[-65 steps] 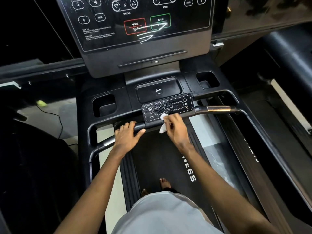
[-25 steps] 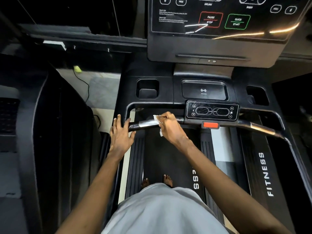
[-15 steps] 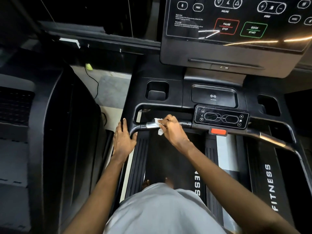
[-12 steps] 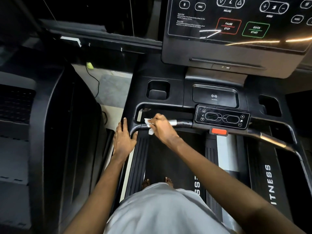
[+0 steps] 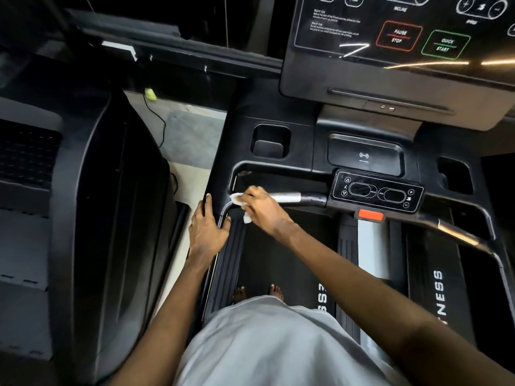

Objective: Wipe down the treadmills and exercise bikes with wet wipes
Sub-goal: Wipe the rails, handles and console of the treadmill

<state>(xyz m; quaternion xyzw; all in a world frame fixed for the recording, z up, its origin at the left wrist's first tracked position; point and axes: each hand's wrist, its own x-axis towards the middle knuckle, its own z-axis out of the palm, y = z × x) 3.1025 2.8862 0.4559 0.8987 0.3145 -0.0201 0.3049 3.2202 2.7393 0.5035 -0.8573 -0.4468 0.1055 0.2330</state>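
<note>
treadmill (image 5: 301,151) wipe-down: hand pose?
> right hand (image 5: 262,207) reaches across to the left, fingers curled, gripping the wet wipe (image 5: 237,198) against the handlebar (image 5: 287,196). left hand (image 5: 207,229) released, fingers straight, flat on the treadmill's left edge.

what's around, anything in the way?
> control panel (image 5: 377,194) and red clip (image 5: 370,215) sit further right along the bar. cup holder (image 5: 270,142) beyond the right hand, console screen (image 5: 390,37) above. another dark machine (image 5: 111,218) close on the left, cable (image 5: 161,129) on the floor between them. right forearm crosses over the belt (image 5: 278,260), bare feet (image 5: 274,291) on it.

wipe vs hands?
> at the bar's left bend, bunched under the right fingers, a tail hanging below the bar. left hand's thumb is near that tail, apart.
</note>
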